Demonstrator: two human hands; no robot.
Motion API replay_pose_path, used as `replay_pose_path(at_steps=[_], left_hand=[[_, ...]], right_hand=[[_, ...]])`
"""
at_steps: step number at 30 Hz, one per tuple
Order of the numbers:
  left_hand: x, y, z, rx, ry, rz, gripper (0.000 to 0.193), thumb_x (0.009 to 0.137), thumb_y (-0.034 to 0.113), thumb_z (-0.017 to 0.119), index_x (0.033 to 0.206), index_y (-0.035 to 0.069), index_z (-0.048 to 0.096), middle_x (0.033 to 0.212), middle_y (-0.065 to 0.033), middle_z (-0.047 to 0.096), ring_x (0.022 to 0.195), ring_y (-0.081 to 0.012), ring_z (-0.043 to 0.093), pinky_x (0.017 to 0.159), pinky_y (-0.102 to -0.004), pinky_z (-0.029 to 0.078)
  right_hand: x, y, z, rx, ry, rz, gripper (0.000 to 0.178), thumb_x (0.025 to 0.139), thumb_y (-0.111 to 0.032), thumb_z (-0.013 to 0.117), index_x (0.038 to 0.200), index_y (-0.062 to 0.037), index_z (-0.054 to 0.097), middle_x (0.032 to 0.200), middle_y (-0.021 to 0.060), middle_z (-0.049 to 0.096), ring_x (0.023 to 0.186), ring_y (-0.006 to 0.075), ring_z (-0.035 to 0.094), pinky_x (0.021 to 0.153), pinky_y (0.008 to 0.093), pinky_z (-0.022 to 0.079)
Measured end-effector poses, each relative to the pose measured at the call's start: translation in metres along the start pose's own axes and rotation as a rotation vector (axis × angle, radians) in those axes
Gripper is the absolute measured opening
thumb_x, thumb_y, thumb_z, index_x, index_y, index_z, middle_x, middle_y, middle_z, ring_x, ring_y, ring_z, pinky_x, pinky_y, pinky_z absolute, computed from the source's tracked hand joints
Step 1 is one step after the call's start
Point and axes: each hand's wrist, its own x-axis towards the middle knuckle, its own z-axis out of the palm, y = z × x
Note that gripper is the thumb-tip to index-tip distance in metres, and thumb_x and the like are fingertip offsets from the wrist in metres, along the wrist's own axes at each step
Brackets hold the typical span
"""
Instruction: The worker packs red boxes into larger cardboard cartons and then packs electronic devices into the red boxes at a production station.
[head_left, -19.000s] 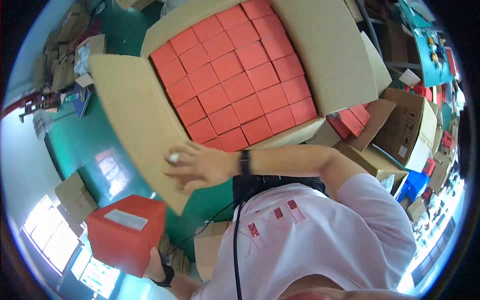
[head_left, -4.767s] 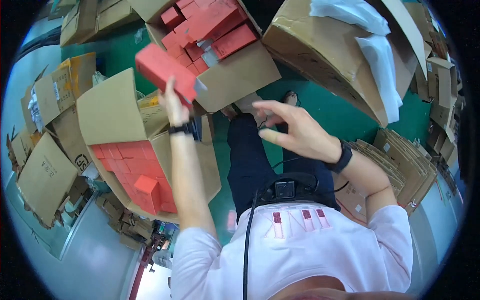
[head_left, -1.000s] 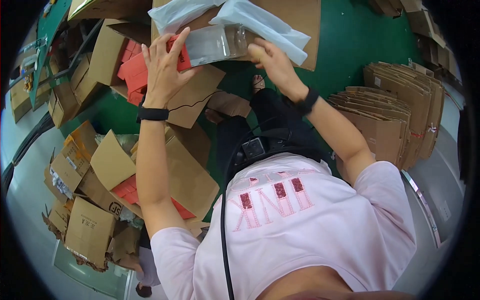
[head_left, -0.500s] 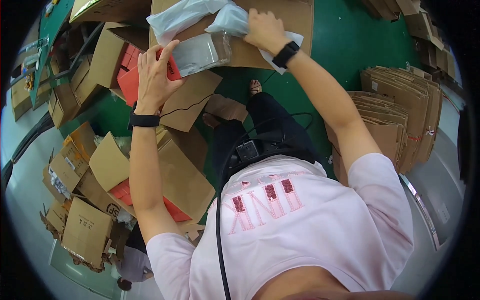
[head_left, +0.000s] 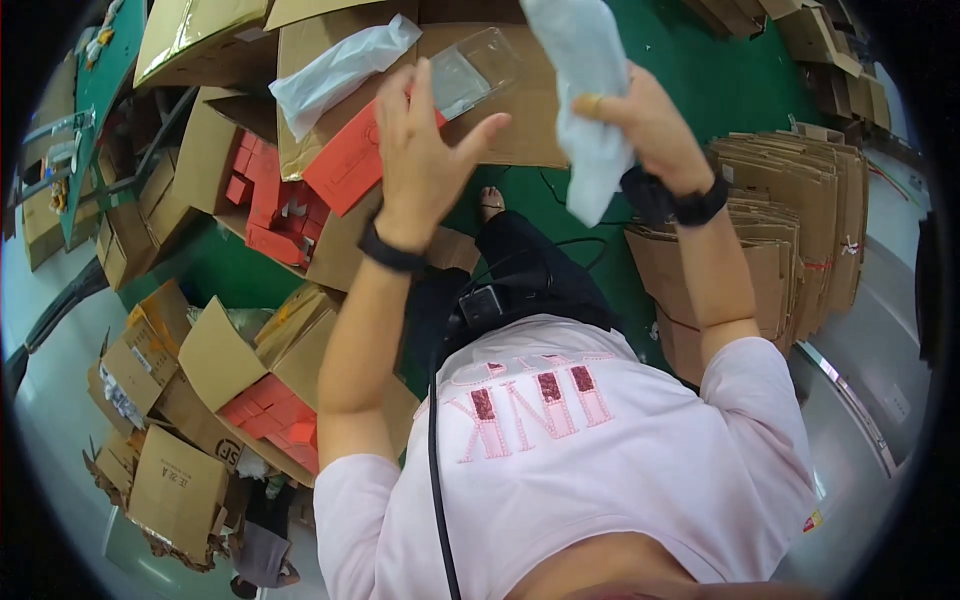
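Note:
A white plastic-wrapped bundle (head_left: 590,150), long and soft, is in my right hand (head_left: 655,130); its thumb presses across the wrap and the fingers are behind. What is inside the wrap cannot be seen. My left hand (head_left: 415,160) is open, thumb spread, with nothing in it. It passes in front of a red box (head_left: 345,165), hiding part of it; I cannot tell whether it touches the box. Beyond that hand lies a clear plastic tray (head_left: 472,78) on a brown cardboard surface (head_left: 525,125). A second white wrapped bundle (head_left: 345,72) lies to the left.
Cartons with red boxes stand at the left (head_left: 285,205) and nearer, lower left (head_left: 270,410). Flattened cardboard (head_left: 790,220) is stacked at the right on the green floor. A black cable (head_left: 437,450) runs down my shirt. Another person (head_left: 265,545) is at lower left.
My right hand has lifted a white wrapped bundle off the cardboard and brought it right and nearer. My left hand has let go of the red box and moved right.

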Motion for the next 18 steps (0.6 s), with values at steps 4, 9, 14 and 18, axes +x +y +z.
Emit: replay_pose_path(at_steps=[4,9,14,18], left_hand=[[-0.022,0.062,-0.018,-1.321,-0.308,-0.915,0.054,0.096,0.038,0.066,0.129,-0.003,0.056,0.121,-0.0091,0.061,0.109,-0.0159,0.058,0.093,-0.0315,0.046],[-0.024,0.049,-0.030,-1.591,0.285,-0.885,0.033,0.096,0.033,0.064,0.107,0.001,0.060,0.093,-0.0112,0.069,0.092,-0.0201,0.065,0.096,-0.0355,0.048],[-0.040,0.045,-0.058,-1.508,-0.093,-0.643,0.020,0.090,0.018,0.066,0.093,0.000,0.059,0.079,-0.0096,0.063,0.070,-0.0227,0.065,0.066,-0.0362,0.054],[-0.047,0.063,-0.077,-0.444,-0.318,-0.131,0.034,0.069,-0.001,0.074,0.100,0.006,0.064,0.090,-0.0143,0.063,0.085,-0.0314,0.063,0.074,-0.0404,0.051]], right_hand=[[-0.030,-0.005,0.085,-0.573,0.118,-0.424,0.067,0.074,-0.004,0.071,0.135,0.0037,0.044,0.110,0.0220,0.063,0.098,0.0405,0.063,0.088,0.0397,0.052],[-0.050,0.016,0.111,-0.520,0.204,-0.550,0.049,0.080,0.003,0.067,0.128,0.0061,0.053,0.103,0.0212,0.066,0.085,0.0330,0.068,0.072,0.0363,0.055],[-0.041,0.026,0.087,0.351,-0.465,0.266,0.024,0.097,-0.009,0.055,0.118,-0.0009,0.063,0.095,0.0055,0.071,0.073,0.0151,0.069,0.065,0.0285,0.056],[-0.041,0.053,0.084,0.614,-0.687,0.260,0.034,0.100,-0.018,0.057,0.129,0.0000,0.057,0.124,0.0151,0.064,0.111,0.0242,0.065,0.095,0.0378,0.054]])
